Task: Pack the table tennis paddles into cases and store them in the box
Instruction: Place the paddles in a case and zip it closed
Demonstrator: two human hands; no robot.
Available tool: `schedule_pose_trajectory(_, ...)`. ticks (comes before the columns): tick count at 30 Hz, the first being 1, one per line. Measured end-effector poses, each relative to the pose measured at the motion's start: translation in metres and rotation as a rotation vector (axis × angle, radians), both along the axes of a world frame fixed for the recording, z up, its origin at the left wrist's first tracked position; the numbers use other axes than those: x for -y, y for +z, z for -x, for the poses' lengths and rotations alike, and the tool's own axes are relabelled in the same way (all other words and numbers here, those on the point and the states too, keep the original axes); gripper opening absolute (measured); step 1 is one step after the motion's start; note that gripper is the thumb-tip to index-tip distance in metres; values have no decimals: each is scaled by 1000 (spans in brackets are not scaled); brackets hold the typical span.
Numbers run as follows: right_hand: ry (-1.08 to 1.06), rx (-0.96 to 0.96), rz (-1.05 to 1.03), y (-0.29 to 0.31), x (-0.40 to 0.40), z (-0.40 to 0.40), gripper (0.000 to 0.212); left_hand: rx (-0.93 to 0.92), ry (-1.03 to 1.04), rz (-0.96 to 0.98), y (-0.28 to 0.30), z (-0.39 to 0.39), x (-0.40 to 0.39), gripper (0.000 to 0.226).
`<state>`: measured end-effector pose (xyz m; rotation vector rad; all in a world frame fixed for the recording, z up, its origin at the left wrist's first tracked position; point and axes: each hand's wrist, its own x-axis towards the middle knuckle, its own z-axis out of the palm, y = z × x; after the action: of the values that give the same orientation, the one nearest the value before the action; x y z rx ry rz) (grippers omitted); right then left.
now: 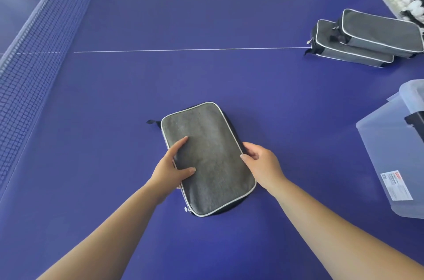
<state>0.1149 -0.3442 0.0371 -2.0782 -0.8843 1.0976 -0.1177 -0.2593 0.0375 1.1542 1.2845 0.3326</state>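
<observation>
Head view: grey case [207, 158] lies flat on the blue table [206, 78], apparently closed (contents not visible). Left hand [171, 166] holds its left edge, thumb and fingers laid over the top; right hand [261, 161] pinches the right edge. Two more cases [367, 37] wait stacked far right. Clear box [390, 156] stands right; no case visibly stored, so boxing remains.

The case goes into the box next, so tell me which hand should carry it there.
Right, probably. The right hand already grips the grey case at its right edge, and the clear box stands on that side. The left hand holds the far edge from it.
</observation>
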Motion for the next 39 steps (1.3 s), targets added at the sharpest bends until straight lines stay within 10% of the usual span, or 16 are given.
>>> schedule_pose_trajectory(14,-283,-114,-87,-16,67,22,15,-65,646,21,-2,-78,56,82)
schedule_pose_trajectory(39,-159,201,-142,-24,71,41,6,-108,753,43,-7,-109,70,83)
